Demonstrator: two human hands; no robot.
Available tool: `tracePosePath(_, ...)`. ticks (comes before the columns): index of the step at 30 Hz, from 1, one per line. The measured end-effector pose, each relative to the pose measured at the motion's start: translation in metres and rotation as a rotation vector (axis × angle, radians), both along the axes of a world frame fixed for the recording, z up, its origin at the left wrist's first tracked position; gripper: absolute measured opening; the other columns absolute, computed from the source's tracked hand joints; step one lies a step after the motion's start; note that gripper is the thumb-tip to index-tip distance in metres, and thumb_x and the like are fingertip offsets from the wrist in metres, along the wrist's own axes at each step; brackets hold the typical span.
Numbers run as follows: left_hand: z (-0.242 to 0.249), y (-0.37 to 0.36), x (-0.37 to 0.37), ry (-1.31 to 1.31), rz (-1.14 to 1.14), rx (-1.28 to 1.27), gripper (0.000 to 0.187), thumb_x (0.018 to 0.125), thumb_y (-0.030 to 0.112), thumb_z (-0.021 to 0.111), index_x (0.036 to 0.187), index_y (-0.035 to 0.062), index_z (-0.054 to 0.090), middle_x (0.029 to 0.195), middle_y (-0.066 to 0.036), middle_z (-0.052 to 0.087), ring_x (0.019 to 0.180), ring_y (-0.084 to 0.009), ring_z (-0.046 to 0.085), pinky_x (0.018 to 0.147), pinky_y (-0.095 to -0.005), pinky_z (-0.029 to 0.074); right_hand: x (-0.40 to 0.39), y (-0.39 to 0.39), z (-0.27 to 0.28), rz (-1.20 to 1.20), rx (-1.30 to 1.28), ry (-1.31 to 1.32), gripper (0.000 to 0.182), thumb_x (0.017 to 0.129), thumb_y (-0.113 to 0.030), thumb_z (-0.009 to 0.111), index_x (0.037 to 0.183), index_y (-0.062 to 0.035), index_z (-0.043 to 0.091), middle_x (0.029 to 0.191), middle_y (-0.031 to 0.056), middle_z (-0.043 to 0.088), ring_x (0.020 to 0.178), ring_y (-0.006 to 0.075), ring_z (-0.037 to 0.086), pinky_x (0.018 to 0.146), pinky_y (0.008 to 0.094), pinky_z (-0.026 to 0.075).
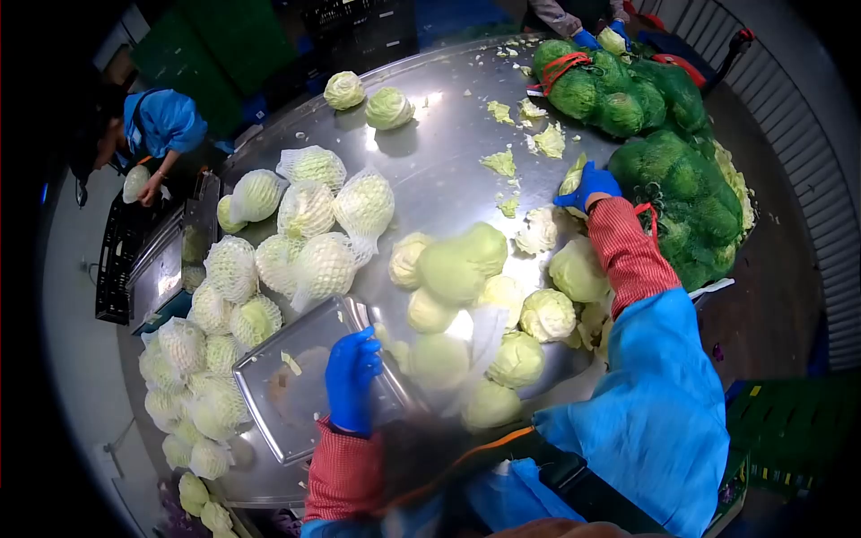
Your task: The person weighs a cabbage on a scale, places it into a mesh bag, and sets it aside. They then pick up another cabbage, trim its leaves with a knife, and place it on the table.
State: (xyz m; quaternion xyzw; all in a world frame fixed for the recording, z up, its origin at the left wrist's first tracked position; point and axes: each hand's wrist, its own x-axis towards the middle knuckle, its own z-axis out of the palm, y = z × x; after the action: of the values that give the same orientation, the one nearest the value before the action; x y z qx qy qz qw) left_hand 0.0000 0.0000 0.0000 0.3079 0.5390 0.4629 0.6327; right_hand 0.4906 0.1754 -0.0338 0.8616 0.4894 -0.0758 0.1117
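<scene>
The tray [323, 334] lies on the table [448, 134]. Left of the tray and behind it sit sleeved cabbages [230, 269]; to its right, bare cabbages [549, 316]. Farther right of the tray, mesh sacks [677, 193] lie along the edge. Well behind the tray rest two loose cabbages [388, 108].

A broad metal table [439, 152] sweeps across the middle, bright glare bouncing off its top! Over at the left edge, a pale wall [72, 323] climbs; tall green panels [229, 45] loom in shadow upper left, dark crates [359, 40] stacked top centre. Ribbed grey-white wall [794, 121] curves down the right, brown floor [776, 260] beneath, green crates [794, 426] lower right.
</scene>
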Motion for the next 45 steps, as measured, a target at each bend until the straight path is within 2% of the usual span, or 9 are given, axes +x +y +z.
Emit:
tracePosePath(5, 0.026, 0.007, 0.081, -0.074, -0.093, -0.015, 0.027, 0.097, 0.021, 0.048, 0.113, 0.0035, 0.061, 0.093, -0.002, 0.061, 0.076, -0.0086, 0.054, 0.071, -0.0211, 0.045, 0.049, -0.015, -0.014, 0.134, 0.301, 0.249, 0.094, 0.058, -0.065, 0.076, 0.126, -0.0047, 0.053, 0.110, 0.0247, 0.063, 0.100, 0.0411, 0.061, 0.089, 0.0431, 0.050)
tracePosePath(9, 0.015, 0.009, 0.105, -0.090, -0.169, -0.004, 0.026, 0.097, 0.022, 0.049, 0.114, 0.0069, 0.061, 0.095, -0.002, 0.061, 0.082, -0.0090, 0.056, 0.074, -0.0219, 0.046, 0.098, -0.009, -0.069, 0.097, 0.742, 0.707, 0.083, 0.067, -0.055, 0.077, 0.126, -0.0018, 0.051, 0.113, 0.0216, 0.062, 0.096, 0.0300, 0.064, 0.084, 0.0391, 0.052)
tracePosePath(14, 0.012, 0.003, 0.127, -0.106, -0.214, 0.065, 0.033, 0.097, 0.026, 0.050, 0.117, 0.0025, 0.060, 0.096, -0.004, 0.064, 0.079, -0.0098, 0.056, 0.073, -0.0221, 0.046, 0.101, 0.002, -0.089, -0.115, 0.302, 1.024, 0.106, 0.072, -0.059, 0.072, 0.141, 0.0089, 0.030, 0.140, 0.0293, 0.040, 0.132, 0.0303, 0.039, 0.106, 0.0355, 0.035)
tracePosePath(15, 0.008, 0.003, 0.129, -0.119, -0.222, 0.072, 0.033, 0.097, 0.026, 0.049, 0.117, 0.0025, 0.060, 0.096, -0.004, 0.064, 0.080, -0.0099, 0.056, 0.073, -0.0222, 0.046, 0.077, -0.001, -0.086, -0.145, 0.421, 0.812, 0.091, 0.075, -0.055, 0.071, 0.134, 0.0085, 0.042, 0.132, 0.0250, 0.051, 0.122, 0.0283, 0.050, 0.101, 0.0341, 0.041)
tracePosePath(17, 0.004, 0.000, 0.135, -0.145, -0.237, 0.079, 0.033, 0.097, 0.026, 0.049, 0.117, 0.0026, 0.061, 0.095, -0.004, 0.064, 0.080, -0.0102, 0.056, 0.074, -0.0225, 0.046, 0.056, -0.001, -0.078, 0.139, 0.400, 1.292, 0.072, 0.080, -0.049, 0.070, 0.123, 0.0061, 0.055, 0.118, 0.0170, 0.062, 0.107, 0.0234, 0.060, 0.093, 0.0324, 0.046)
tracePosePath(25, 0.009, -0.015, 0.125, 0.032, -0.232, 0.151, 0.036, 0.097, 0.029, 0.048, 0.121, 0.0029, 0.058, 0.102, -0.006, 0.064, 0.082, -0.0118, 0.057, 0.078, -0.0243, 0.047, -0.006, -0.030, -0.032, 0.098, 0.381, 1.806, 0.047, 0.086, -0.030, 0.069, 0.119, 0.0023, 0.059, 0.108, 0.0097, 0.066, 0.097, 0.0179, 0.063, 0.087, 0.0307, 0.049)
tracePosePath(32, 0.029, 0.009, 0.112, 0.086, -0.018, 0.289, 0.062, 0.098, 0.033, 0.048, 0.149, 0.0108, 0.021, 0.137, -0.008, 0.044, 0.118, -0.0156, 0.048, 0.094, -0.0320, 0.044, -0.166, -0.102, 0.082, 0.676, 0.562, 1.624, 0.096, 0.067, -0.026, 0.086, 0.140, 0.0033, 0.032, 0.129, 0.0170, 0.050, 0.120, 0.0213, 0.048, 0.099, 0.0350, 0.042)
tracePosePath(37, 0.030, 0.002, 0.045, -0.052, 0.149, 0.569, 0.065, 0.093, 0.017, 0.056, 0.148, 0.0062, 0.024, 0.136, -0.015, 0.044, 0.121, -0.0248, 0.048, 0.100, -0.0380, 0.044, -0.294, -0.129, 0.077, 0.977, 0.603, 1.246, 0.127, 0.053, -0.045, 0.087, 0.149, -0.0038, 0.015, 0.125, 0.0304, 0.046, 0.115, 0.0455, 0.046, 0.101, 0.0462, 0.037)
tracePosePath(45, -0.042, -0.049, -0.050, 0.236, 0.345, 0.500, 0.062, 0.091, 0.010, 0.060, 0.145, 0.0056, 0.030, 0.140, -0.014, 0.041, 0.127, -0.0224, 0.042, 0.105, -0.0350, 0.037, -0.347, -0.161, 0.058, 1.134, 0.332, 0.874, 0.107, 0.063, -0.053, 0.079, 0.145, -0.0055, 0.028, 0.110, 0.0238, 0.056, 0.100, 0.0391, 0.055, 0.087, 0.0453, 0.045)
